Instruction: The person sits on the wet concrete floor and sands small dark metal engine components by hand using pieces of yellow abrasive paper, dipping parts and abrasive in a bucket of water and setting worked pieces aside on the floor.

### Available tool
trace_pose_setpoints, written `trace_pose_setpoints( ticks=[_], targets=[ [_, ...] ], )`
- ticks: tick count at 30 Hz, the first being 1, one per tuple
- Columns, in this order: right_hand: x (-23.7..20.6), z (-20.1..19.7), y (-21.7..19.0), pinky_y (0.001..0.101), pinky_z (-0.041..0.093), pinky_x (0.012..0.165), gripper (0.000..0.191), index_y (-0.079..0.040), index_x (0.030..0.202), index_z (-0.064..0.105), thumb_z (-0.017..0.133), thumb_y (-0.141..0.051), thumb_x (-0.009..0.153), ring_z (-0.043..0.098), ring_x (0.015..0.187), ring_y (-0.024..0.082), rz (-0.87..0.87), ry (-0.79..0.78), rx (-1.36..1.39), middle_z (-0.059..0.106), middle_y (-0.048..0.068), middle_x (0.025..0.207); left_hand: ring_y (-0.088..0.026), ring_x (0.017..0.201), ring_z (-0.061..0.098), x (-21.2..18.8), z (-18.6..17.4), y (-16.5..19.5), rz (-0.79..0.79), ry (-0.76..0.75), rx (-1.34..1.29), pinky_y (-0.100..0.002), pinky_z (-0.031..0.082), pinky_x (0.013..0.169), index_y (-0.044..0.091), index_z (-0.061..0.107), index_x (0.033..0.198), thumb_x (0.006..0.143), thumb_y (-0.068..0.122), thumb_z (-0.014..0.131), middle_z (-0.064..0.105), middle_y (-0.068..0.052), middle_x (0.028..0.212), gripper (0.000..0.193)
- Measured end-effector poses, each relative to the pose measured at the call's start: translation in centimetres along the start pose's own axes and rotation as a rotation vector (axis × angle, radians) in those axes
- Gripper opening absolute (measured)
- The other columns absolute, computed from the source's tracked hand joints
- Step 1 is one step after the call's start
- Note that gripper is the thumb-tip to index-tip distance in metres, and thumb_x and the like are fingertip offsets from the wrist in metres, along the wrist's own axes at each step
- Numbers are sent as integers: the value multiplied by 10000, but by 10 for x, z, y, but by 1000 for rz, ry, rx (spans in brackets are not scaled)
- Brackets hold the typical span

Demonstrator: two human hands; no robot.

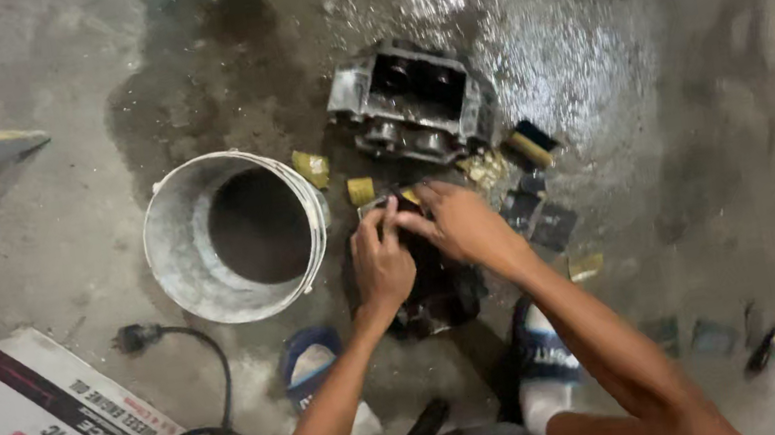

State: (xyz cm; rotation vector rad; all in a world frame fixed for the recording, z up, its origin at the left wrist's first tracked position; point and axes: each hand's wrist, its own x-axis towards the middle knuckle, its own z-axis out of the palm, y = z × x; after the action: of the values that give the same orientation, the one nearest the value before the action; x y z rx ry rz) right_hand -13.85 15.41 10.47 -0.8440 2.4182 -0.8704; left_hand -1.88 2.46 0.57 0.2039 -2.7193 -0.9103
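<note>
Left hand (pixel 382 264): I am reaching it forward, fingers curled, fingertips pinching. Right hand (pixel 457 223): I am angling it inward, fingertips meeting the left's. Both forearms bare, extended.

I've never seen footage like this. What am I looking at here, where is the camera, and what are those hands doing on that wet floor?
There is no machine here: a person squats on a wet, oily concrete floor, and the one picture comes from a camera worn on their head, looking down at their own arms.

The left hand and the right hand meet over a dark, greasy metal part lying between their feet. Both sets of fingers pinch a small flat piece at its top edge; what exactly that piece is, I cannot tell.

Around them lie a grey metal bucket, a grey cast-metal housing with round bores, small yellow blocks and a brush with a yellow handle. At lower left are a printed cardboard sheet and a black power cord with a plug.
</note>
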Motion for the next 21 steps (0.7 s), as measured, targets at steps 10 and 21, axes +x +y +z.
trace_pose_setpoints(
  ticks=[10,21],
  targets=[
    [15,-3,-11,497,508,918,615,-25,1094,718,519,-601,1010,649,1081,385,122,-194,-369,707,191,1136,-377,1211,580,3,5,3,-33,62,-17,-506,451,1033,59,526,1482,945,86,570,566,-157,1300,539],
    [16,4,-14,499,513,816,467,-99,1098,736,596,-536,1014,670,995,366,26,-181,-452,722,135,1051,-383,1161,575,-3,4,-1,-36,64,-33,-473,456,1021,67,567,1441,935,53,549,580,-170,1267,507]
  ],
)
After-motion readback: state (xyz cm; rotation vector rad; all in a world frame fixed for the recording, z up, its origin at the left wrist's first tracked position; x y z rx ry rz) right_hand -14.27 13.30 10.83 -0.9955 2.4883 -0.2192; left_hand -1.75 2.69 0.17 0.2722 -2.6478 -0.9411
